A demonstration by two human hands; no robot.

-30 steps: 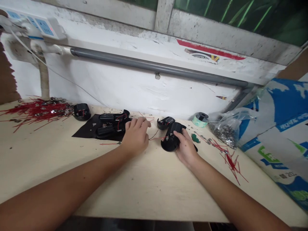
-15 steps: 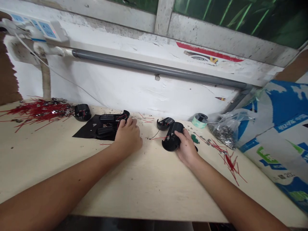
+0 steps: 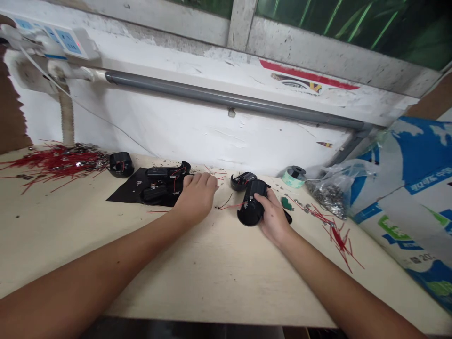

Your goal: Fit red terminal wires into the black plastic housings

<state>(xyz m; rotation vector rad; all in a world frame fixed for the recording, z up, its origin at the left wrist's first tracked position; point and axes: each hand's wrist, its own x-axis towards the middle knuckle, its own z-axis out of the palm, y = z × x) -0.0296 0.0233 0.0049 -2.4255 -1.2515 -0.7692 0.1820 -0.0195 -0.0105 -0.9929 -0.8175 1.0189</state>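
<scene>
My right hand (image 3: 274,211) is closed round a black plastic housing (image 3: 253,207), its thumb on top. A red wire and a dark wire trail from the housing's left side. My left hand (image 3: 197,194) is curled, fingertips turned away from view; whatever it pinches, if anything, is hidden. It is just right of two black housings (image 3: 155,192) with red wires, which rest on a black sheet (image 3: 122,190). Another black housing (image 3: 243,180) lies right behind the held one.
A heap of red wires with metal tabs (image 3: 67,160) is at the left, beside a black part (image 3: 121,165). At the right are a tape roll (image 3: 294,176), a plastic bag of metal pieces (image 3: 328,190), loose red wires (image 3: 341,238) and a blue-white sack (image 3: 406,197).
My left hand has shifted right, away from the housings on the sheet. The housing in my right hand has tipped slightly, its near end lower.
</scene>
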